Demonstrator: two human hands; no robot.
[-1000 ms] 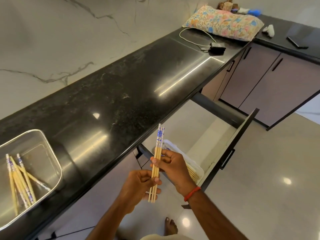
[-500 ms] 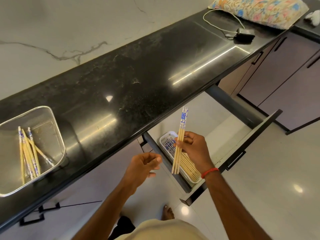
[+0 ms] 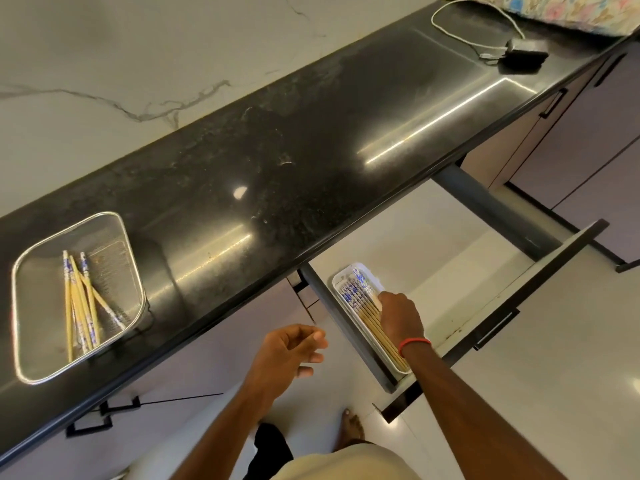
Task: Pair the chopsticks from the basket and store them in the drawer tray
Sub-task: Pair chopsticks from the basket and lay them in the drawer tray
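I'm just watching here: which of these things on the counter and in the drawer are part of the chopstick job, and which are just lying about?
Part of the job:
- silver wire-mesh basket holding loose bamboo chopsticks with blue-patterned tops
- white plastic tray in the open drawer
- right hand on the tray's chopsticks
- left hand, empty

Lying about:
- small black box with white cable
- floral cushion

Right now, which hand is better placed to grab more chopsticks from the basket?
Left. The left hand hangs free, nearer the basket; the right hand is down on the drawer tray.

A black adapter with white cable is positioned on the black countertop, beside a floral cushion.
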